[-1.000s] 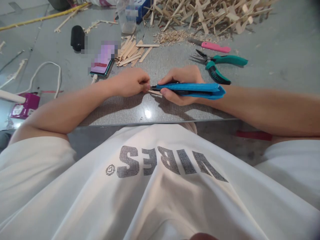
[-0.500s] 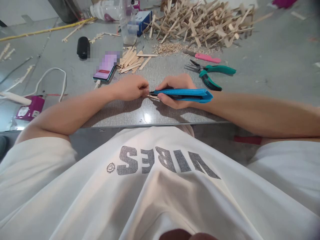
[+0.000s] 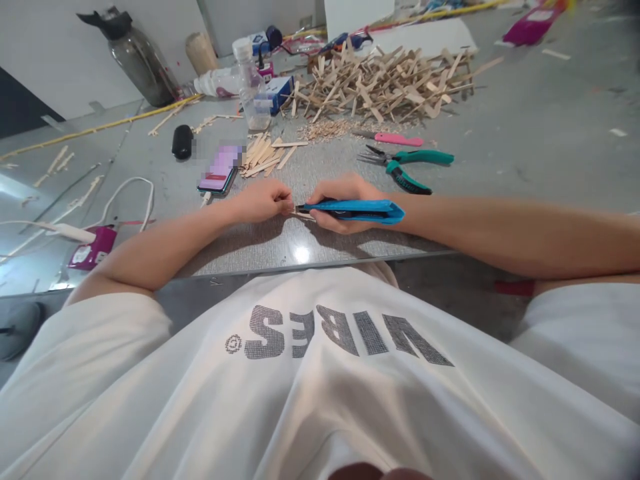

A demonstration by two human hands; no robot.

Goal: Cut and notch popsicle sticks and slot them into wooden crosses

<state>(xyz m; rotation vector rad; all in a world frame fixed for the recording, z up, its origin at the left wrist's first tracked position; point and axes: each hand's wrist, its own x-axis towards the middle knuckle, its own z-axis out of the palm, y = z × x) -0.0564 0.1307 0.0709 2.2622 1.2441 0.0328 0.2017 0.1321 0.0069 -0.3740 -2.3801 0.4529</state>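
My right hand (image 3: pixel 340 203) is closed around a blue utility knife (image 3: pixel 370 211), its tip pointing left. Close to that tip, my left hand (image 3: pixel 267 200) pinches a thin wooden stick (image 3: pixel 304 215), which lies low over the table between both hands. The exact contact of blade and wood is too small to make out. Beyond my left hand rests a small heap of flat wooden sticks (image 3: pixel 261 155). Green-handled pliers (image 3: pixel 407 167) and a pink-handled knife (image 3: pixel 397 139) lie past my right hand.
A large pile of wooden sticks (image 3: pixel 380 83) sits at the back, with wood shavings (image 3: pixel 327 130) before it. A phone (image 3: pixel 219 170) with a cable, a black case (image 3: pixel 183 142), a clear bottle (image 3: pixel 256 100) and a purple power adapter (image 3: pixel 94 248) stand to the left. The table edge (image 3: pixel 320 265) runs nearest my body.
The view has tilted up, so the table appears lower and more of its back shows, including a dark bottle. My hands keep nearly the same hold on the knife and stick.
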